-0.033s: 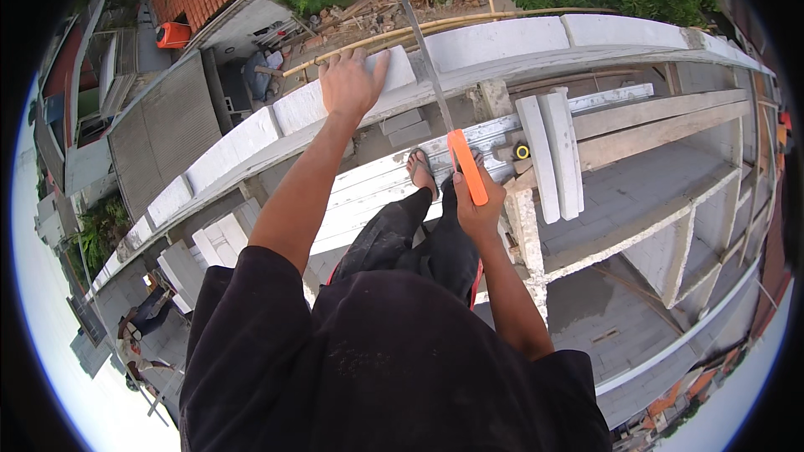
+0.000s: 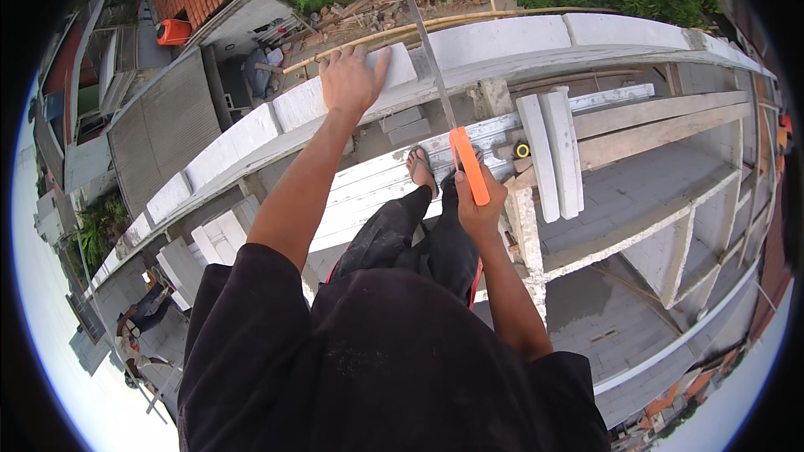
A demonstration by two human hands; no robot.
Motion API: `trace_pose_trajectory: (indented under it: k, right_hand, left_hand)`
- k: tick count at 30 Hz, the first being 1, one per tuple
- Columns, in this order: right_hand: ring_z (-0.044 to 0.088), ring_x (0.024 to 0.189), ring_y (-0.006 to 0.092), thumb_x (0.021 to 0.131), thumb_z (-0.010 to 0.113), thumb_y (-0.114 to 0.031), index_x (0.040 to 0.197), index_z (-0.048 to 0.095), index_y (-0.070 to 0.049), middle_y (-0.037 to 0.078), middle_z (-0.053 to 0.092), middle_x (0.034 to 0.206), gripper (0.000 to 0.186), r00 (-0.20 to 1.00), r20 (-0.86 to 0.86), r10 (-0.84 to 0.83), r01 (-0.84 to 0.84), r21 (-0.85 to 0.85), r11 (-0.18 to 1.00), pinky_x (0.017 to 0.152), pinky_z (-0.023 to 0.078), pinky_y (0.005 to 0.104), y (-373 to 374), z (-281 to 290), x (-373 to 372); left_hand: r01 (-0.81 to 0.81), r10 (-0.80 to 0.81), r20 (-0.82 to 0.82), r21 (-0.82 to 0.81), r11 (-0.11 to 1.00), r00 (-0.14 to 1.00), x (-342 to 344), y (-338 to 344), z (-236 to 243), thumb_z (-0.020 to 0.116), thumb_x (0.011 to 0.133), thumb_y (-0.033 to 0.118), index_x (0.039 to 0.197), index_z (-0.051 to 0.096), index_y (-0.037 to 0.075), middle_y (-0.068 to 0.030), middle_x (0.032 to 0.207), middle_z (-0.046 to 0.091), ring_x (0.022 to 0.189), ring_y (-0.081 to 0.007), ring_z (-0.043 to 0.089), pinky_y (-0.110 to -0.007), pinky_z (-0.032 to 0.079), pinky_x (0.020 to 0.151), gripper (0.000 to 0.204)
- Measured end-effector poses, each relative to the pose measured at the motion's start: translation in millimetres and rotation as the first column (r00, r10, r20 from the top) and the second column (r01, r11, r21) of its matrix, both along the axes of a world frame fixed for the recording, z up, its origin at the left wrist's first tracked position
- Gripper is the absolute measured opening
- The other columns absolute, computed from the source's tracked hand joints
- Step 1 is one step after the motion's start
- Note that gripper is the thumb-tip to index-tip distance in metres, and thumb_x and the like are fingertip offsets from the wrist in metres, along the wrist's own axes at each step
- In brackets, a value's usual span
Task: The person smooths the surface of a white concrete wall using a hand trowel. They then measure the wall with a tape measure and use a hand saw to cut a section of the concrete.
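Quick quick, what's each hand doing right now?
Left hand: open, laid over a white block.
Right hand: closed around the orange handle of a long-bladed tool.

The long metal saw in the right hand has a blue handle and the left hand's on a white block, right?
Not blue: in the head view, the saw in the right hand has an orange handle. The left hand is on a white block.

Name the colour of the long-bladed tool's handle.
The handle in the right hand is bright orange; best seen in the head view.
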State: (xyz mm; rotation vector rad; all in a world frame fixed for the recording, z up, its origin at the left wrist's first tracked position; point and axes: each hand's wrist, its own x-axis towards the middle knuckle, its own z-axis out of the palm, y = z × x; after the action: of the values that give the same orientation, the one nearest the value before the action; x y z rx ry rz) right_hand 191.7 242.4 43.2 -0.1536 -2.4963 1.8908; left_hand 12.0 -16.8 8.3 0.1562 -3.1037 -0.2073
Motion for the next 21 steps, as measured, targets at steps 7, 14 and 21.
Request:
trace_pose_trajectory:
  k: [7,14,21]
  right_hand:
    - [0.063,0.056,0.0211,0.098,0.074,-0.014,0.084,0.060,0.002,0.013,0.065,0.068,0.025,0.997,0.052,0.059,-0.062,0.057,0.996,0.056,0.050,0.0349,-1,-6,-15]
    - [0.061,0.058,0.0157,0.100,0.072,-0.014,0.088,0.066,0.004,0.010,0.066,0.068,0.022,0.999,0.043,0.027,-0.026,-0.028,0.999,0.057,0.049,0.0331,1,-15,-14]
    - [0.061,0.059,0.0123,0.101,0.071,-0.015,0.094,0.070,0.005,0.009,0.066,0.067,0.022,0.997,0.044,0.058,-0.057,-0.035,0.998,0.056,0.047,0.0326,14,-4,-12]
  left_hand:
    - [-0.010,0.010,0.000,-0.014,1.000,1.000,0,1,0,0.050,0.104,0.059,0.117,0.077,0.004,-0.0159,0.120,0.074,0.121,-0.0368,0.065,-0.053,0.043,0.108,0.062]
    - [-0.006,0.005,-0.036,-0.025,1.000,0.999,1,1,-2,0.054,0.104,0.056,0.118,0.077,0.005,-0.0163,0.126,0.073,0.121,-0.0360,0.066,-0.054,0.046,0.104,0.057]
    - [0.011,-0.011,0.012,-0.043,0.999,1.000,1,3,3,0.053,0.105,0.055,0.116,0.077,0.005,-0.0152,0.126,0.073,0.119,-0.0359,0.066,-0.055,0.047,0.104,0.057]
